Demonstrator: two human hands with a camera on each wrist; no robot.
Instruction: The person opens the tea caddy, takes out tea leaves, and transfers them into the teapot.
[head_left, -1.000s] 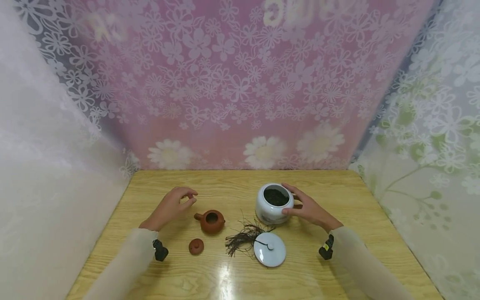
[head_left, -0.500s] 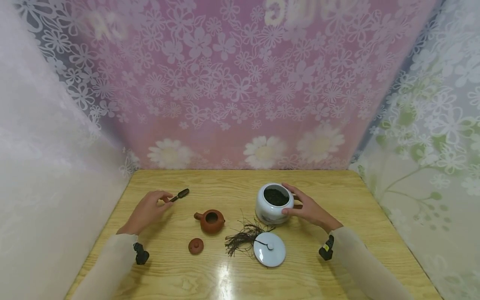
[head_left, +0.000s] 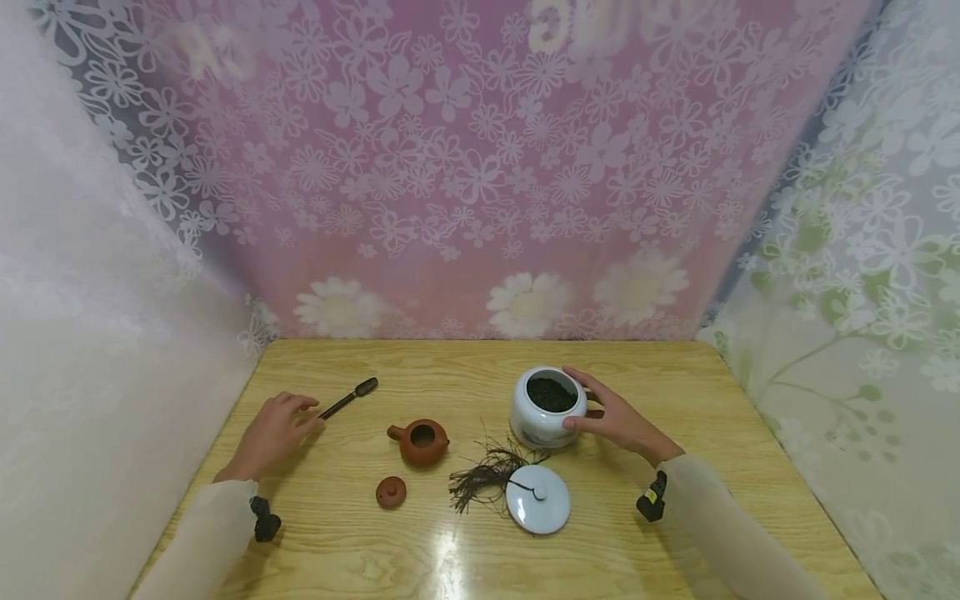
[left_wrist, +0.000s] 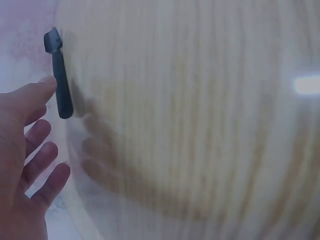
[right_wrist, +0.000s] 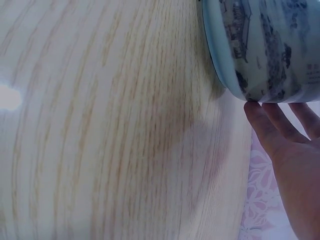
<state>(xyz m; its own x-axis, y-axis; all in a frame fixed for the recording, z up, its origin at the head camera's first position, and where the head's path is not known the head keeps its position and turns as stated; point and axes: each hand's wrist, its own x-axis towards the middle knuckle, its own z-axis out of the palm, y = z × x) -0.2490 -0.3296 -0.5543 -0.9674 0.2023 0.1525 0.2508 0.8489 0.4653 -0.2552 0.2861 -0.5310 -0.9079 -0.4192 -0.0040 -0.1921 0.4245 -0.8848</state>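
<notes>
A dark tea scoop (head_left: 351,397) lies on the table at the left back. My left hand (head_left: 276,429) is at its handle end, fingers loosely spread. In the left wrist view the thumb of that hand (left_wrist: 20,120) overlaps the edge of the scoop (left_wrist: 61,82); whether it touches is unclear. My right hand (head_left: 618,417) grips the side of a white porcelain jar (head_left: 536,423), thumb in front and fingers behind. Dark loose tea fills part of the upright, uncovered jar. In the right wrist view, fingertips of this hand (right_wrist: 295,155) press on the patterned jar (right_wrist: 280,50).
Between the hands stands a small brown clay teapot (head_left: 423,454) without its lid. Its round lid (head_left: 391,492) lies in front of it. The white jar lid (head_left: 538,504), with a dark tassel (head_left: 487,477) beside it, rests before the jar. Patterned fabric encloses the wooden table (head_left: 465,550).
My left hand has drawn back to the left and toward me, letting go of the scoop, which now shows along its length. My right hand and the jar have hardly moved.
</notes>
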